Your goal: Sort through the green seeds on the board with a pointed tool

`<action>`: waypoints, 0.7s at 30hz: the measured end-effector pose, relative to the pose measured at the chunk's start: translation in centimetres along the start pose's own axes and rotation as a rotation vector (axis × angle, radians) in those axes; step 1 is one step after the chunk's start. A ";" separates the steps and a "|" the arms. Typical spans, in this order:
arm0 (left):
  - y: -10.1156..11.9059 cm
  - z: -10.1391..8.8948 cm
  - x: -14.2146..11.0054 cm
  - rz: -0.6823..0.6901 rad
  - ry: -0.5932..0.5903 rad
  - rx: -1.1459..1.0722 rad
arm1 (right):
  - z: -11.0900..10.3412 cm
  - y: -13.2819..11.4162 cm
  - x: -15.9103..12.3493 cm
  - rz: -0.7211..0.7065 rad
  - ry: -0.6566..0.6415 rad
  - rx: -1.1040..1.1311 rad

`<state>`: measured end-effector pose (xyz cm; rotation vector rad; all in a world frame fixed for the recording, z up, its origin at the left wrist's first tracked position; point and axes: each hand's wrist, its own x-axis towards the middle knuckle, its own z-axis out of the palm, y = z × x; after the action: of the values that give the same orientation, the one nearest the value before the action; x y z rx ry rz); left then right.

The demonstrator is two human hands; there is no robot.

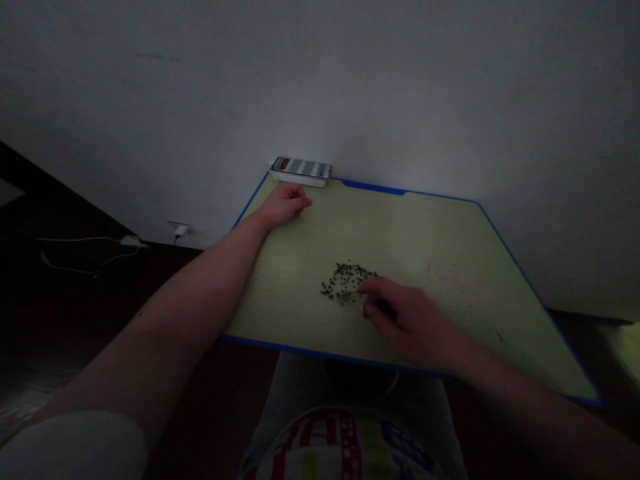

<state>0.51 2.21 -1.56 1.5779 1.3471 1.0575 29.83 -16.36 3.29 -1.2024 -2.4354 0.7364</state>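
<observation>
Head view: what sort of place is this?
Probably a room in a home: a green, blue-edged table stands against a bare white wall, with a phone at its back edge and a white cable lying on the dark floor.

Small dark grains (345,283), too small to identify singly, partly hidden by right hand (413,323); phone screen (301,168) blurred, unreadable; pale patch (457,283) indistinct; printed shirt (340,450) cut off by lower edge

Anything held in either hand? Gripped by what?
Left hand holds nothing, resting on the green board. Right hand is at the small seeds; cannot tell if its fingertips pinch any.
</observation>
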 end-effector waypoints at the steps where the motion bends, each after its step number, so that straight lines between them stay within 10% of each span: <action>1: -0.1 0.0 0.0 0.006 0.000 0.000 | 1.0 -0.4 -0.3 -0.016 -0.013 -0.047; 21: 0.0 0.1 0.1 -0.017 0.005 0.032 | 2.3 0.6 0.4 0.036 -0.016 -0.158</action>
<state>0.58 2.29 -1.56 1.5851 1.3850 1.0346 28.85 -16.45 1.09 -1.3054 -2.5314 0.5736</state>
